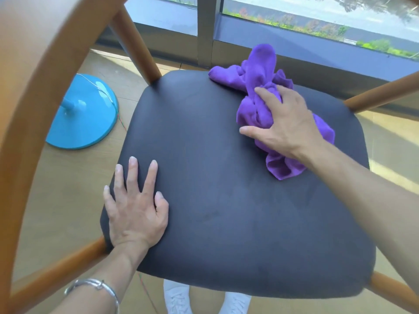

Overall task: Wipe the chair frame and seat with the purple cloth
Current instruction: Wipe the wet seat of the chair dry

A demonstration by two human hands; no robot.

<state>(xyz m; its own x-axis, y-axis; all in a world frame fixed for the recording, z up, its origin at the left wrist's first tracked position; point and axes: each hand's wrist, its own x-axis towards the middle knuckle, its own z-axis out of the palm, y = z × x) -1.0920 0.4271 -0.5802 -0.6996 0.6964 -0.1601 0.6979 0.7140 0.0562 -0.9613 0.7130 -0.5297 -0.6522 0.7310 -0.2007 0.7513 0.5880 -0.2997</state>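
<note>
A crumpled purple cloth [260, 87] lies on the far right part of the dark seat [226, 200] of a wooden chair. My right hand [285, 123] grips a bunch of the cloth, thumb spread onto the seat beside it. My left hand [136, 205] rests flat on the seat's near left edge with straight, spread fingers. The curved wooden frame [29, 114] arcs around the left side, and its legs show at the seat's corners.
A round blue stand base [86, 114] with a thin wire sits on the wooden floor to the left of the chair. A glass window wall with a metal post [206, 30] runs along the far side. White shoes [176, 298] show under the seat's near edge.
</note>
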